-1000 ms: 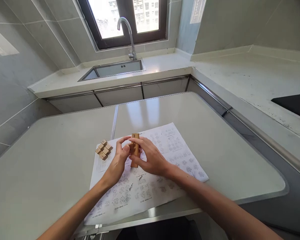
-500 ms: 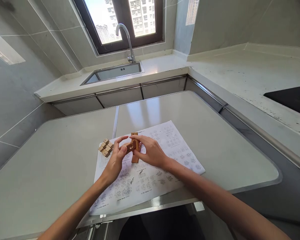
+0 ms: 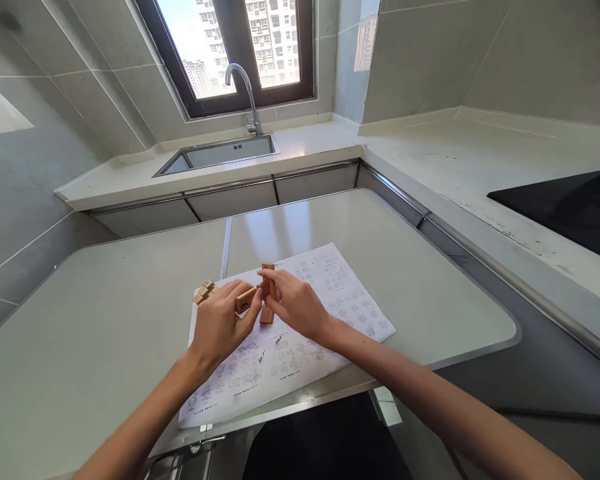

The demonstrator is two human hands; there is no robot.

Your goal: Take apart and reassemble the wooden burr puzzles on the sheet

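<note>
My left hand (image 3: 225,320) is closed on a small wooden puzzle piece (image 3: 245,301) with a dark mark on its face. My right hand (image 3: 297,300) grips an upright wooden puzzle piece (image 3: 267,315), whose ends show above and below the fingers. The two pieces meet between my fingertips, and the fingers partly hide the joint. Both hands are over a printed sheet (image 3: 290,363) with rows of small line drawings. Behind my left hand lies a lighter wooden burr puzzle (image 3: 205,291), partly covered by that hand.
The sheet lies on a pale folding table (image 3: 405,293) with a seam running across it. Beyond stand a counter (image 3: 310,137) with a sink (image 3: 220,155) and a tap (image 3: 247,93) under a window. A black hob (image 3: 555,207) is set into the counter at right.
My left hand has turned so its back faces up and now covers part of the lighter puzzle. The marked face of its piece has come into view. The camera view has shifted slightly.
</note>
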